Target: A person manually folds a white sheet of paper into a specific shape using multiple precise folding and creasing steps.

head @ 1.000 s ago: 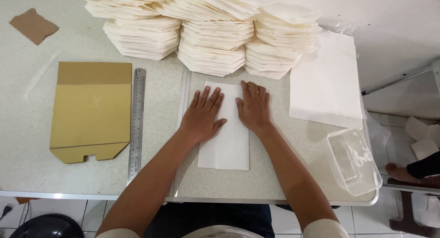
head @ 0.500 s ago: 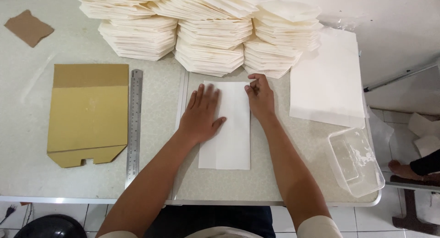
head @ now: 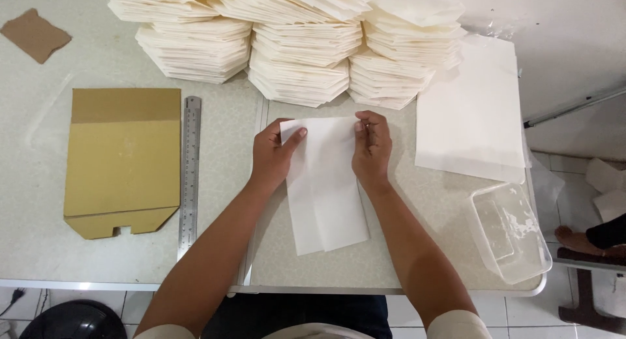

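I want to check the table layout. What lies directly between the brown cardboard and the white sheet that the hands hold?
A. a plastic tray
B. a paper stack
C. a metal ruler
C: the ruler lies along the cardboard's right edge, left of the sheet.

- Left hand (head: 272, 155) and right hand (head: 372, 146) pinch the top corners of a folded white sheet (head: 326, 189) on the table (head: 39, 247).
- Stacks (head: 300, 52) of folded paper behind.
- Ruler (head: 189, 176) beside cardboard (head: 124, 159), left.
- Plastic tub (head: 510, 231), right.

pale table (head: 98, 261), folded white paper (head: 326, 189), paper stacks (head: 300, 45), cardboard template (head: 120, 159), steel ruler (head: 190, 176)
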